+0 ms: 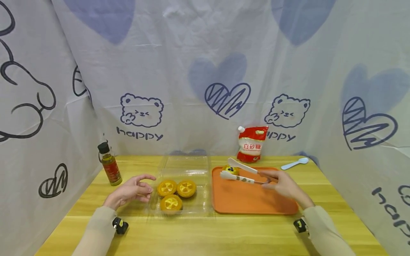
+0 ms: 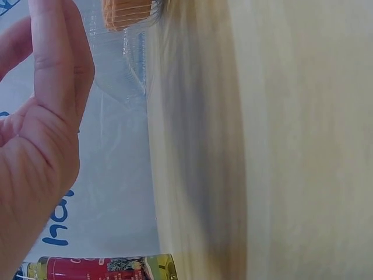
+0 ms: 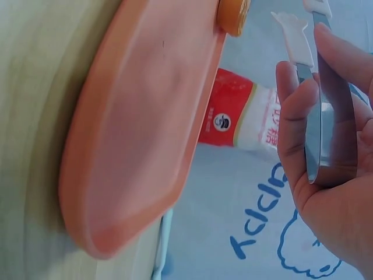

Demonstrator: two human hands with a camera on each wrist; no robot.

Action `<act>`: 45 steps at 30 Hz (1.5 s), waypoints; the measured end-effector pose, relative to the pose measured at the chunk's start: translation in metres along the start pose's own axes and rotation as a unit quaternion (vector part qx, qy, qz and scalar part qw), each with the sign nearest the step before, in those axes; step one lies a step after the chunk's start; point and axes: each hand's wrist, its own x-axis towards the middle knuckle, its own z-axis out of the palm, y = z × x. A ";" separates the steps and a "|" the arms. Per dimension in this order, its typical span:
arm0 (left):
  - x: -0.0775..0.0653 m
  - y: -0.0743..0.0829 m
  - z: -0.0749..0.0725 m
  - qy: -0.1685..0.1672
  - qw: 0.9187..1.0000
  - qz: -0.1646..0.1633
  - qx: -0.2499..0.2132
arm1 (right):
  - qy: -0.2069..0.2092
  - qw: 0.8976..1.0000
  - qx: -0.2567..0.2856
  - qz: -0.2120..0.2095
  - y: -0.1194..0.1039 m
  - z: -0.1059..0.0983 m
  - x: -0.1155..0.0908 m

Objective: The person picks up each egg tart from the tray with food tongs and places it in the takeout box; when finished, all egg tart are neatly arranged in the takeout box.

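- Right hand point(image 1: 283, 185): holds the tongs point(image 1: 238, 176), thumb on one side, fingers on the other, around the metal spring end.
- Tongs: white tips, arms well spread, pointing toward the back left corner of the tray; in the right wrist view the tips sit apart from the tart.
- Dotted tart point(image 1: 231, 170): golden, dark dots on top, lying at the tray's back left corner. In the head view it shows between and behind the two tong arms.
- Tray point(image 1: 256, 202): orange, rounded corners, low rim, right of centre on the table.
- Left hand point(image 1: 136, 190): fingers loosely bent, holding nothing, at the left wall of the box. Cannot tell if the fingertips touch it.
- Box point(image 1: 200, 199): clear plastic, just left of the tray; lid point(image 1: 187, 165) stands up along its back edge.
- Three tarts point(image 1: 171, 203) in the box, left half: two side by side behind, one in front. Yellow wedge pattern on top.
- White sugar bag point(image 1: 252, 144): red and white, white spout cap, upright at the table's back edge behind the tray.
- Spoon point(image 1: 294, 164): pale blue, near the table's back right corner.
- Oil bottle point(image 1: 111, 169): black cap, red label, near the table's left edge.
- Table point(image 1: 192, 234): wood grain, printed cloth point(image 1: 185, 42) hung behind.
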 end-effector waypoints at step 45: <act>0.001 -0.001 -0.002 -0.006 1.000 0.003 -0.001 | -0.008 0.999 -0.037 0.027 0.018 0.009 0.021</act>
